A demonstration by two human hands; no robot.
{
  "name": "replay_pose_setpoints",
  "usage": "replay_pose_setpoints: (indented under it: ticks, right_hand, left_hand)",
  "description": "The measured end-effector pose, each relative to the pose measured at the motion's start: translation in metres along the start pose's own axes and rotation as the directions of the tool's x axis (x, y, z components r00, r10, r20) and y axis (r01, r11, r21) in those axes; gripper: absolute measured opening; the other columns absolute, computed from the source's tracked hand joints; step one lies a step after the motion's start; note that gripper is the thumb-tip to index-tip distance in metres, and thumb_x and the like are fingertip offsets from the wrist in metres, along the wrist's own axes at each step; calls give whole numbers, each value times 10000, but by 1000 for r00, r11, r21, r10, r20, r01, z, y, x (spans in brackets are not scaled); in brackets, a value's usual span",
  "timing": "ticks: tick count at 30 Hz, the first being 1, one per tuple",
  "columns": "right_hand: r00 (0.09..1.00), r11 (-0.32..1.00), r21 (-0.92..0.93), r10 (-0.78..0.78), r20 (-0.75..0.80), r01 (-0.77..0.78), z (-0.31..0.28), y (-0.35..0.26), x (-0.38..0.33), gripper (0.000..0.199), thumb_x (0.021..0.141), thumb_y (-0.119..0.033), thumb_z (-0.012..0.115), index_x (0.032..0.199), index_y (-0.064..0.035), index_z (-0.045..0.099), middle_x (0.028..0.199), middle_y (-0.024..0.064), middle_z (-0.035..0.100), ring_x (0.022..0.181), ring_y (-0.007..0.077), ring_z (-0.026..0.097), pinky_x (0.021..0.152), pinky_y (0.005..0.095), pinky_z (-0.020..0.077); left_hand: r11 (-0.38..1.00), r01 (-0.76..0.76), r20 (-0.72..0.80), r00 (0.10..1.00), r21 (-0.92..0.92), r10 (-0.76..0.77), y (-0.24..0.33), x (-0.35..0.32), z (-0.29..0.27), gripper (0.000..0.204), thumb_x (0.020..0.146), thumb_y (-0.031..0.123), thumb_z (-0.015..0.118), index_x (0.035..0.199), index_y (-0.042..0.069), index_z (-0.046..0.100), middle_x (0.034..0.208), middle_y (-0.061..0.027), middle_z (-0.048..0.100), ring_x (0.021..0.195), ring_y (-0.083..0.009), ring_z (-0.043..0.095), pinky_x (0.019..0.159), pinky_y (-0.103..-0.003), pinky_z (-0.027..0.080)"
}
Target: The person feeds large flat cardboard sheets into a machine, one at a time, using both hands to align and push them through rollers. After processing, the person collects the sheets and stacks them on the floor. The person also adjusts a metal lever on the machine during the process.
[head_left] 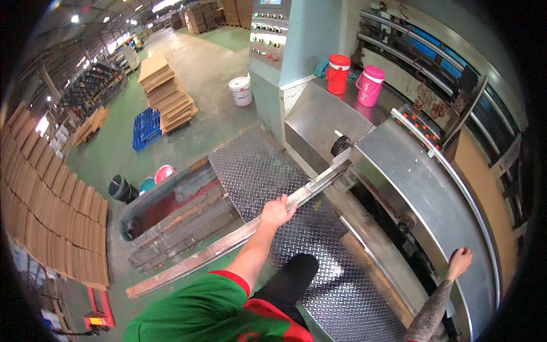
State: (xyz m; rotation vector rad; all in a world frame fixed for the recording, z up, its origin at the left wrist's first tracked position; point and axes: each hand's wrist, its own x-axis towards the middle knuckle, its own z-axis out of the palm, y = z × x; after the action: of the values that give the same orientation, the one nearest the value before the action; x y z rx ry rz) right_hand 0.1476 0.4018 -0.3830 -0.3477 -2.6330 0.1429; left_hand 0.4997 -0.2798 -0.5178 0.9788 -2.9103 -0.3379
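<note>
The left arm stretches forward from a green sleeve (196, 305), and the left hand (277, 212) is closed around a long bar (228, 239) from above. At the near right, the other forearm extends over a steel cover (416, 182), where the right hand (460, 261) has its fingers curled at the surface; whether it holds anything I cannot tell. The bar, narrow and scuffed, pale toward its far end and browner at its near left, slants across the tread plate (245, 165)
</note>
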Motion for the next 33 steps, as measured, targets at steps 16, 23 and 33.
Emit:
replay_pose_setpoints:
  ticks: [16, 23, 33]
  right_hand:
    - [920, 923, 207, -358, 158, 323, 54, -26, -240, 466, 996, -230, 651, 1407, -16, 603, 1371, 222, 655, 1249, 435, 624, 1014, 558, 531]
    - [-37, 514, 725, -804, 594, 459, 60, -141, -536, 445, 996, -307, 642, 1338, -22, 655, 1294, 218, 695, 1191, 416, 665, 990, 532, 548]
    - [-19, 607, 516, -637, 771, 604, 57, -149, -498, 468, 996, -417, 630, 1239, -30, 729, 1183, 211, 751, 1108, 387, 723, 956, 496, 572]
  left_hand:
    - [958, 5, 228, 972, -288, 64, -26, 5, -12, 697, 1056, 629, 497, 1385, 17, 542, 1321, -272, 685, 1207, -446, 687, 1032, -516, 551]
    - [879, -11, 263, 952, -476, 155, -90, -43, -10, 632, 1016, 648, 568, 1393, 142, 594, 1285, -223, 729, 1155, -442, 715, 984, -541, 567]
    - [911, -13, 76, 996, -411, 48, -91, -75, -23, 590, 1019, 581, 590, 1246, 36, 596, 1187, -213, 709, 1037, -417, 734, 865, -536, 609]
